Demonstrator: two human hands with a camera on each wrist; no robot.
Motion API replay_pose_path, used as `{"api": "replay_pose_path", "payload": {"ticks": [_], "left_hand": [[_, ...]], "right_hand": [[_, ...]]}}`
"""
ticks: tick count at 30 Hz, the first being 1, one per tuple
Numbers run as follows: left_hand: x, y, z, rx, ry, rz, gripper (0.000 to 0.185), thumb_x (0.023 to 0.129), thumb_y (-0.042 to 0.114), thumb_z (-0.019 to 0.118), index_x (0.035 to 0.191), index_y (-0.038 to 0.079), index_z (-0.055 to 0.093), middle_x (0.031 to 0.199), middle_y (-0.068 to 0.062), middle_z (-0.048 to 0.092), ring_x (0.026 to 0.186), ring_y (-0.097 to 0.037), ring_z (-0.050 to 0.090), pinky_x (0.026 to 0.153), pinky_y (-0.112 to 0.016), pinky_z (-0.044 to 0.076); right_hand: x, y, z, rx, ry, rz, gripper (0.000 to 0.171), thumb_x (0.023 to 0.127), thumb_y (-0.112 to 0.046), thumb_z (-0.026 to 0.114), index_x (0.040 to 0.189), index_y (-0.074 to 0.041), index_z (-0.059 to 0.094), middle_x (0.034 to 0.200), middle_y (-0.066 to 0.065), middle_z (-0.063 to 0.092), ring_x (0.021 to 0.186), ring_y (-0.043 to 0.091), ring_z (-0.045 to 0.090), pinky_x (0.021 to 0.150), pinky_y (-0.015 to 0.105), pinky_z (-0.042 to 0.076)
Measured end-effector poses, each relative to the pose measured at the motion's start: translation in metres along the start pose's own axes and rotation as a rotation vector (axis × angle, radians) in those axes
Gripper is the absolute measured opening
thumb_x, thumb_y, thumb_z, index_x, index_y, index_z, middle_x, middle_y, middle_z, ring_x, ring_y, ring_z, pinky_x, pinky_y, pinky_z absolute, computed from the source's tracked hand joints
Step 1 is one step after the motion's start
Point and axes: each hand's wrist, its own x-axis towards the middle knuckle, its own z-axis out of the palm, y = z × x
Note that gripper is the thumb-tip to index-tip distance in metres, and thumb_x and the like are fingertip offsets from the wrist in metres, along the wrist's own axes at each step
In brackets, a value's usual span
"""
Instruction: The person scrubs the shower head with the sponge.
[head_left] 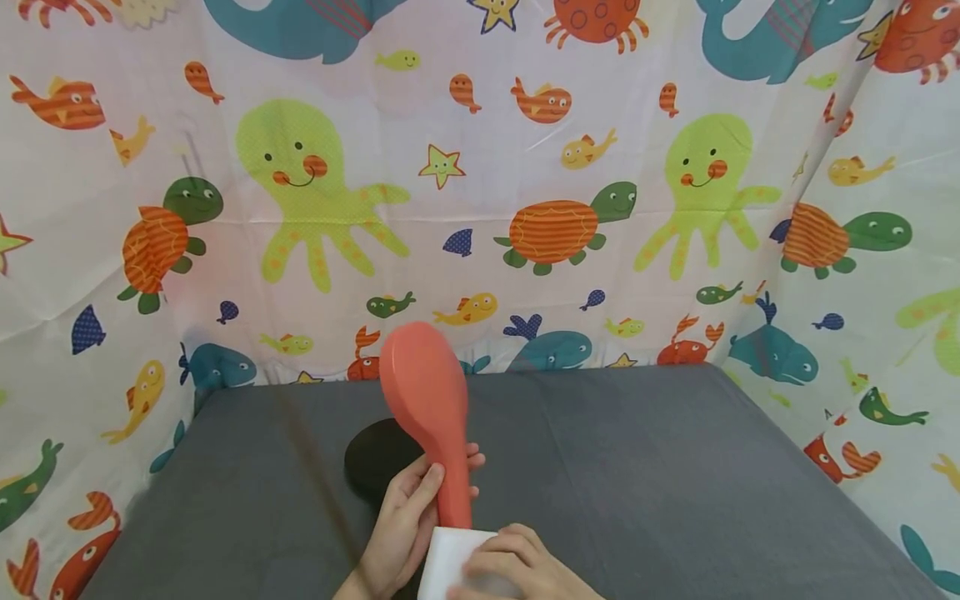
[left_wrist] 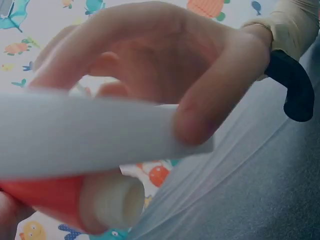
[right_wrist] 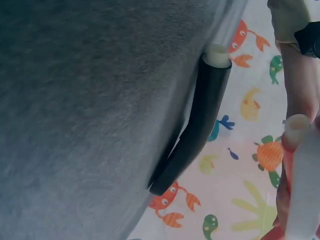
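Shower head (head_left: pixel 427 387), red: gripped in left hand (head_left: pixel 401 527) | white block (head_left: pixel 447 554): pinched in right hand (head_left: pixel 522 562) | dark disc (head_left: pixel 377 458) behind

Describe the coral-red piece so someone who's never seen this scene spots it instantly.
Start at the gray table before the sea-animal curtain. Just left of center in the head view, a paddle-shaped coral-red piece is held up, broad end on top, behind a white object. Unlike that and the dark rounded piece nearby, it's coral-red.
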Motion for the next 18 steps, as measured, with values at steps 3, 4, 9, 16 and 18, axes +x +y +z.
{"api": "replay_pose_path", "payload": {"ticks": [3, 4, 9, 16, 18], "left_hand": [[-0.001, 0.001, -0.001, -0.028, 0.001, -0.012, 0.037, 0.103, 0.007, 0.024, 0.136, -0.005, 0.036, 0.131, -0.016, 0.050, 0.120, -0.027, 0.048, 0.096, -0.037, 0.042], [-0.001, 0.001, -0.001, -0.025, -0.004, -0.023, 0.037, 0.103, 0.009, 0.025, 0.135, -0.004, 0.038, 0.130, -0.015, 0.051, 0.118, -0.025, 0.050, 0.095, -0.036, 0.043], [-0.003, -0.005, -0.001, -0.007, -0.068, -0.041, 0.035, 0.103, 0.007, 0.026, 0.130, -0.001, 0.047, 0.122, -0.008, 0.055, 0.109, -0.016, 0.052, 0.093, -0.031, 0.044], [-0.004, -0.011, 0.000, -0.003, -0.070, -0.008, 0.036, 0.100, -0.003, 0.030, 0.130, -0.002, 0.049, 0.119, -0.010, 0.058, 0.105, -0.016, 0.056, 0.089, -0.032, 0.047], [-0.004, -0.010, -0.001, -0.023, -0.062, 0.015, 0.036, 0.099, -0.004, 0.029, 0.128, -0.003, 0.050, 0.118, -0.009, 0.059, 0.105, -0.016, 0.056, 0.088, -0.031, 0.047]], "right_hand": [[0.002, 0.004, -0.003, 0.023, -0.002, -0.022, 0.044, 0.083, -0.030, 0.070, 0.118, -0.006, 0.058, 0.122, 0.009, 0.048, 0.110, 0.017, 0.041, 0.091, 0.027, 0.038], [0.005, 0.007, -0.004, 0.013, 0.022, -0.026, 0.040, 0.085, -0.027, 0.068, 0.117, -0.005, 0.059, 0.121, 0.010, 0.048, 0.109, 0.019, 0.041, 0.090, 0.028, 0.040], [0.025, 0.022, -0.010, -0.025, 0.227, 0.074, 0.029, 0.090, -0.015, 0.055, 0.116, -0.001, 0.060, 0.113, 0.019, 0.048, 0.104, 0.027, 0.041, 0.082, 0.034, 0.043], [0.035, 0.031, -0.009, -0.048, 0.335, 0.218, 0.035, 0.093, -0.021, 0.055, 0.122, -0.001, 0.057, 0.117, 0.022, 0.045, 0.109, 0.029, 0.038, 0.081, 0.036, 0.040], [0.030, 0.026, -0.006, -0.059, 0.292, 0.174, 0.034, 0.092, -0.020, 0.054, 0.120, -0.002, 0.058, 0.117, 0.021, 0.046, 0.108, 0.028, 0.039, 0.082, 0.036, 0.041]]}}
